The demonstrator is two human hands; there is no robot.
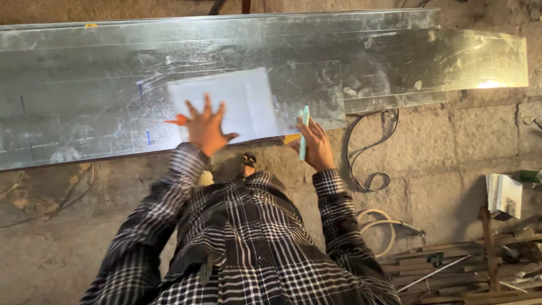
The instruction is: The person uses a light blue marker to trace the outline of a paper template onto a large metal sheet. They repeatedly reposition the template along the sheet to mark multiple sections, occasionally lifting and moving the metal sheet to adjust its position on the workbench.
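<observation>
A white paper sheet (243, 101) lies on shiny galvanized metal sheets (84, 113) spread over the stone floor. My left hand (206, 129) is spread flat, fingers apart, pressing on the lower left part of the paper. An orange tip (176, 120) of some tool pokes out from under that hand. My right hand (315, 146) grips a light green stick-like marker (304, 131), held upright at the paper's right edge. My plaid sleeves and shirt fill the lower middle of the head view.
A dark cable (367, 169) loops on the floor right of the sheets, with a pale hose (384, 223) nearer. Wood strips and metal rods (451, 265) lie at the lower right, beside a small white box (504, 195).
</observation>
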